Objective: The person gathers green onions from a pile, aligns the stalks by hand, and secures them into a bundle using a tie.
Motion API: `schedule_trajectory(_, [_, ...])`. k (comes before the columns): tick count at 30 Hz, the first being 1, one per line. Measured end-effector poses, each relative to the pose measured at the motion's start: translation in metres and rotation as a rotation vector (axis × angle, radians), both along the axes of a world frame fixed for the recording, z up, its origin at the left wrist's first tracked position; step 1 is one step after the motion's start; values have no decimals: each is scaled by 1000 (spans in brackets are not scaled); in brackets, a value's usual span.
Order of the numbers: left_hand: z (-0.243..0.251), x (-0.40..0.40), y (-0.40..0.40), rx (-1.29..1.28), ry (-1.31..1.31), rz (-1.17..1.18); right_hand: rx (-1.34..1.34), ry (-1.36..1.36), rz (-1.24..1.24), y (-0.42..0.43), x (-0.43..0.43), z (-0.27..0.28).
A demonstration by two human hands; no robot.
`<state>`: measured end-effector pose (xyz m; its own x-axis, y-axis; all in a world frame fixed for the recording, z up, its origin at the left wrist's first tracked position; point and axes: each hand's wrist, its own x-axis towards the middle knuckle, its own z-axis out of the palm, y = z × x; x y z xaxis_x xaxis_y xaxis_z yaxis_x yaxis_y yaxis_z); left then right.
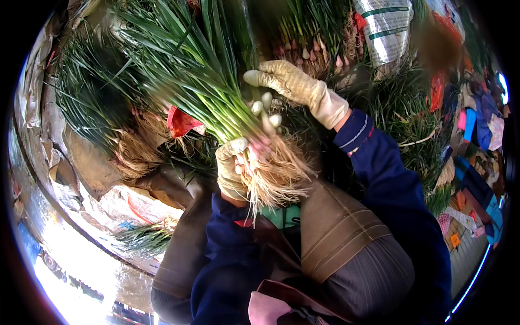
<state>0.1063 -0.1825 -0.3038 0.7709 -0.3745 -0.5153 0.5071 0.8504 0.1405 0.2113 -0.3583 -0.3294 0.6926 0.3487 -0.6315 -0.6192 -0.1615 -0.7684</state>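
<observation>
My left hand [232, 170], in a soiled white glove, grips a bunch of green garlic [227, 109] low on its stems. The thumb lies in front, and pale glove fingertips show past the bunch's far side. Pinkish bulbs and long straw-coloured roots [276, 166] hang over my lap; the leaves fan up and left. My right hand [292, 87], gloved too, is beside the leaves to the right of the bunch, its fingertips at their edge. Whether it pinches a leaf there is unclear.
Another rooted bunch [138, 150] lies at left, near a red scrap [180, 121]. More garlic plants [304, 48] lie ahead, beside a printed plastic wrapper [384, 32]. Loose leaves [406, 109] cover the ground at right. My knees, under a brown apron [345, 227], flank the bunch.
</observation>
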Motion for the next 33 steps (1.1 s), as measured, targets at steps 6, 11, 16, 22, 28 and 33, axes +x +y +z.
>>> schedule_trajectory(6, [6, 2, 14, 35, 25, -5, -580, -146, 825, -11, 26, 59])
schedule_trajectory(11, [8, 3, 42, 117, 26, 11, -795, 51, 1494, -49, 3, 40])
schedule_trajectory(16, [23, 6, 27, 47, -59, 21, -1142, -295, 680, -20, 66, 28])
schedule_trajectory(22, [-2, 5, 14, 94, -92, 40, -519, -72, 155, -26, 61, -24])
schedule_trajectory(28, [-6, -2, 21, 154, 172, -19, -65, 27, 106, 14, -5, -8])
schedule_trajectory(33, [6, 12, 5, 155, 184, -26, 225, 235, -114, 8, -1, -9])
